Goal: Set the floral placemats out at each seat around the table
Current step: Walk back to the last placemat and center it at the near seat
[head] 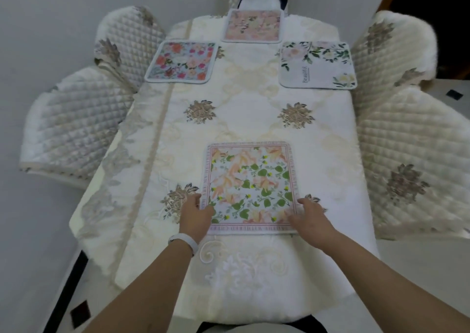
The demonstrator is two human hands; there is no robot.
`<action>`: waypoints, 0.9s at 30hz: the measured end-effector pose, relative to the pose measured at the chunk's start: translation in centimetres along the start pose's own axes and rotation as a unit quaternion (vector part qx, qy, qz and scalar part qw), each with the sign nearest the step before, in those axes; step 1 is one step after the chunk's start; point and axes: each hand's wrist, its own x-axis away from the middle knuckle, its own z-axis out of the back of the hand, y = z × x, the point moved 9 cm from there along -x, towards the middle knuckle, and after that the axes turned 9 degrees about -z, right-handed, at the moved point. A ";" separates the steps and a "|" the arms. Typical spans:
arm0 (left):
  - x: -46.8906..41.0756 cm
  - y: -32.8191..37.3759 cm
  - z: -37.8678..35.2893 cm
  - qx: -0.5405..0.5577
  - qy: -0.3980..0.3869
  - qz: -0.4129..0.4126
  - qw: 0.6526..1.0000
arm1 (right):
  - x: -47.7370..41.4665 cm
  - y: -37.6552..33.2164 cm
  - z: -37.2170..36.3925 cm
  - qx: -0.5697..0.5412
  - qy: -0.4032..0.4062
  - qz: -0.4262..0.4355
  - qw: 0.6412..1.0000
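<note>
Left hand [197, 212], right hand [309, 213], both loose-fingered on near corners of leafy placemat [250, 185], near edge of surface [254, 119] (pink placemat [253, 25] at far edge)

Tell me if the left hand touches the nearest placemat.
Touching. The head view shows the left hand resting on the nearest placemat, over its left corner.

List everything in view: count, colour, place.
near placemat: one, peach-green floral, nearest seat
far-left placemat: one, blue-red floral, far left seat
far-right placemat: one, white, green leaves, far right seat
far-end placemat: one, pink, far end
tablecloth: one, cream embroidered, under all placemats
chairs: five, cream quilted, two each side, one far end
wristband: one, white, left wrist
left hand: one, near placemat's left corner
right hand: one, its right corner
</note>
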 end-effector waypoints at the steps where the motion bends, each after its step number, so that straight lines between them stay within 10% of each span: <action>1: 0.3 0.3 -0.1 0.016 0.009 0.018 1.000 | -0.8 -0.1 -0.1 -0.015 -0.006 -0.005 1.000; 27: -0.3 -0.3 -1.3 0.058 0.064 0.000 0.996 | -2.9 -0.4 1.4 -0.201 -0.035 -0.024 0.979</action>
